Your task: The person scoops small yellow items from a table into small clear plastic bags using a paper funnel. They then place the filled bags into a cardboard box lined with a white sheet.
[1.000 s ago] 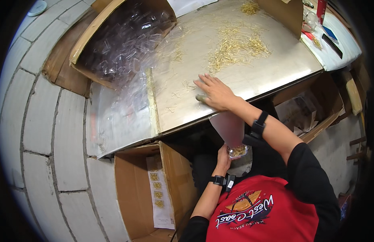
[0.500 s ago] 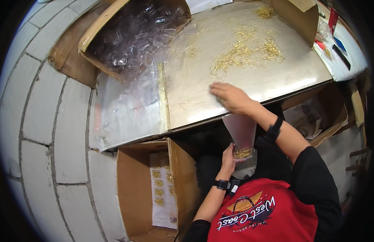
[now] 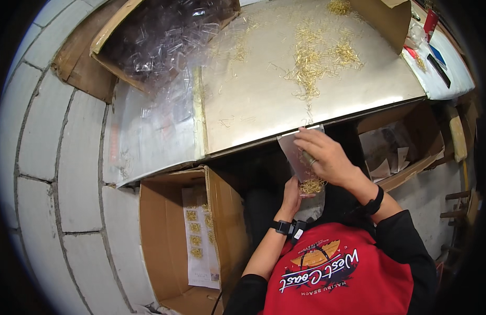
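Pale tabletop (image 3: 243, 115) is being lit brightly near its front edge; loose gold wire pieces (image 3: 308, 68) are lying on it at 1 o'clock. Change noted: the right hand (image 3: 326, 157), over the tabletop moments earlier, is now being held over the translucent chute (image 3: 288, 147) at 3 o'clock, fingers extended together, no grip being seen. A thin trail (image 3: 309, 113) of pieces is now reaching the table edge; work is therefore judged to be centring on the chute. Heaped gold pieces (image 3: 312, 186) are resting at its lower end, 4 o'clock, where the left hand (image 3: 291, 197) is being kept curled, a clear case (image 3: 315, 191) probably being gripped, its walls poorly seen.
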The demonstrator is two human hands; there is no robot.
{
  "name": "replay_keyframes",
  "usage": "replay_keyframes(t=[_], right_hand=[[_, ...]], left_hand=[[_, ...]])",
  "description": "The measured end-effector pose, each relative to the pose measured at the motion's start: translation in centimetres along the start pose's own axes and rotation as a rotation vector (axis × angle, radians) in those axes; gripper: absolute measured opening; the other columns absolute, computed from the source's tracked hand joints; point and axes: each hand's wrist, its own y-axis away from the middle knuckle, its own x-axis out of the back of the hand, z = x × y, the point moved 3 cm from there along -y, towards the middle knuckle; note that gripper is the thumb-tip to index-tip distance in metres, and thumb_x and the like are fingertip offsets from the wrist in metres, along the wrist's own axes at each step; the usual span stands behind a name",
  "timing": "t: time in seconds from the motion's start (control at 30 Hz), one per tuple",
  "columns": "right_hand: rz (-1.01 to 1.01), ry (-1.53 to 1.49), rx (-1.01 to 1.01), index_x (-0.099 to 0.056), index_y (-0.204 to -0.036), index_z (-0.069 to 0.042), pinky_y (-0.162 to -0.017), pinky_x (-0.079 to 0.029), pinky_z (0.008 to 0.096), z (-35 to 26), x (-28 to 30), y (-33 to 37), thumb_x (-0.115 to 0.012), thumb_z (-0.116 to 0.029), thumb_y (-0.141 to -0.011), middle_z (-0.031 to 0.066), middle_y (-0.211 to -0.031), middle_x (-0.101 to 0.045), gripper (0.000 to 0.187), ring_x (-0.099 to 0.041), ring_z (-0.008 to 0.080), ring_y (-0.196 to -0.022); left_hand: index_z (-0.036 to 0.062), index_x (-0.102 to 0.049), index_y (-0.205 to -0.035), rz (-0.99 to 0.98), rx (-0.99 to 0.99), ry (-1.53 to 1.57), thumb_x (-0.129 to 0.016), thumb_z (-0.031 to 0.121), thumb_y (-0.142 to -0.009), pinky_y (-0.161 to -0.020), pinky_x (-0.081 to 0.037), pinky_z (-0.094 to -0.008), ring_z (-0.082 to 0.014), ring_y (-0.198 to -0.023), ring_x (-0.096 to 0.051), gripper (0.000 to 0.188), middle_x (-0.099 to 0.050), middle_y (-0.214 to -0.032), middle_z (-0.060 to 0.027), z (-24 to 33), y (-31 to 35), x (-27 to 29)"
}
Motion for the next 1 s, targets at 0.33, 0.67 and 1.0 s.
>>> replay_keyframes(t=[0.33,0.67,1.0], right_hand=[[0.029,0.164,-0.075,-0.057,-0.118,0.000,-0.105,-0.036,0.0388,7.8,-1.0,-5.1,-0.054,-0.015,-0.089,0.0157,-0.130,-0.052,0.032,-0.044,0.0329,-0.125],[-0.026,0.192,-0.161,-0.048,-0.126,0.003,-0.111,-0.028,0.0408,6.0,-2.7,-5.5,-0.051,-0.019,-0.091,0.0187,-0.138,-0.044,0.042,-0.035,0.0314,-0.133],[0.001,0.236,-0.050,-0.048,-0.124,0.005,-0.107,-0.032,0.0419,5.0,-3.0,-4.8,-0.052,-0.015,-0.089,0.0217,-0.134,-0.046,0.040,-0.039,0.0346,-0.129]], left_hand=[[-0.0031,-0.050,-0.119,-0.048,-0.022,-0.042,-0.031,0.031,-0.099,-0.062,-0.059,-0.0360,-0.0257,-0.084,-0.068,0.044,-0.064,-0.106,-0.0162,-1.1,0.2,0.7],[0.0003,-0.053,-0.116,0.028,0.106,-0.094,-0.036,0.036,-0.099,-0.063,-0.058,-0.0366,-0.0249,-0.083,-0.069,0.043,-0.065,-0.104,-0.0147,-3.5,-0.8,3.1],[0.0016,-0.051,-0.119,-0.035,0.060,-0.080,-0.036,0.020,-0.096,-0.064,-0.060,-0.0374,-0.0272,-0.088,-0.068,0.033,-0.064,-0.107,-0.0159,-3.2,-1.4,2.9]])
